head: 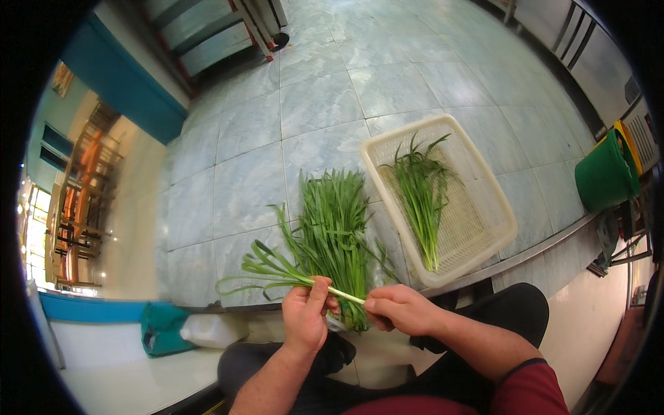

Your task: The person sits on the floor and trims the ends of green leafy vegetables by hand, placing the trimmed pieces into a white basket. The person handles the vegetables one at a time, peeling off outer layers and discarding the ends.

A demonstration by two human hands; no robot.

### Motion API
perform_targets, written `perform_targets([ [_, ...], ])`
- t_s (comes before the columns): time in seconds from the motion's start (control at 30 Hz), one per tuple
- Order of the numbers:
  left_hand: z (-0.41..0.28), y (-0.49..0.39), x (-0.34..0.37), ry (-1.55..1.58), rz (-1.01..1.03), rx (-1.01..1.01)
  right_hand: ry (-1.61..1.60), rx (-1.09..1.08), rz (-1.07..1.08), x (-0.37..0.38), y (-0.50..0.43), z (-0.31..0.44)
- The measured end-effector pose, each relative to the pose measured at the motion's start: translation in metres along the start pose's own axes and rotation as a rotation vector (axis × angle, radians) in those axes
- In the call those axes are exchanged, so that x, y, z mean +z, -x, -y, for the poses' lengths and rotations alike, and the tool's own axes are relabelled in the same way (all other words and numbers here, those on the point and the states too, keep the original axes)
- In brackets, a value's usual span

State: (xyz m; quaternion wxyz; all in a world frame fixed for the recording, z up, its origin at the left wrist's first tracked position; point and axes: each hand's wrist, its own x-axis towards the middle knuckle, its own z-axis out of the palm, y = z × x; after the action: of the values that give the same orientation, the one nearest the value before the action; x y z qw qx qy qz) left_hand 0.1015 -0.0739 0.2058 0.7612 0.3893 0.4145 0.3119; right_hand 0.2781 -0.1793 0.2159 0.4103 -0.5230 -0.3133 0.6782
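Between my hands stretches a small bunch of garlic chives (270, 262), its leaves fanning out to the left. My left hand (308, 314) grips the stalks near their middle, thumb on top. At the pale stem ends, my right hand (397, 310) pinches with thumb and fingers. Just beyond lies a large heap of garlic chives (334, 223) on the tiled surface, its stem ends partly hidden behind my hands. To the right, a cream plastic basket (490, 207) holds a smaller bunch of chives (423, 207), stems towards me.
The tiled surface (249, 161) ends at a front edge near my knees. A green bucket (604, 174) stands at far right. Below left are a white plastic jug (215, 329) and a green bag (163, 329). A metal-legged rack (218, 46) stands at the back left.
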Motion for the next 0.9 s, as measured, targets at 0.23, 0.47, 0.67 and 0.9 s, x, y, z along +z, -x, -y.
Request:
perform_targets([
  [0.23,-0.009,-0.012,-0.010,0.038,-0.130,0.120,0.693,-0.364,-0.375,-0.006,-0.001,-0.006],
  [0.47,-0.002,-0.001,0.000,-0.119,-0.094,0.160,0.622,-0.552,-0.395,0.017,0.003,0.007],
  [0.67,0.003,0.003,0.000,-0.152,0.015,0.172,0.501,-0.374,-0.386,0.014,0.005,0.003],
  [0.9,-0.001,0.008,0.004,-0.200,0.191,0.074,0.427,-0.386,-0.393,0.004,0.004,0.005],
])
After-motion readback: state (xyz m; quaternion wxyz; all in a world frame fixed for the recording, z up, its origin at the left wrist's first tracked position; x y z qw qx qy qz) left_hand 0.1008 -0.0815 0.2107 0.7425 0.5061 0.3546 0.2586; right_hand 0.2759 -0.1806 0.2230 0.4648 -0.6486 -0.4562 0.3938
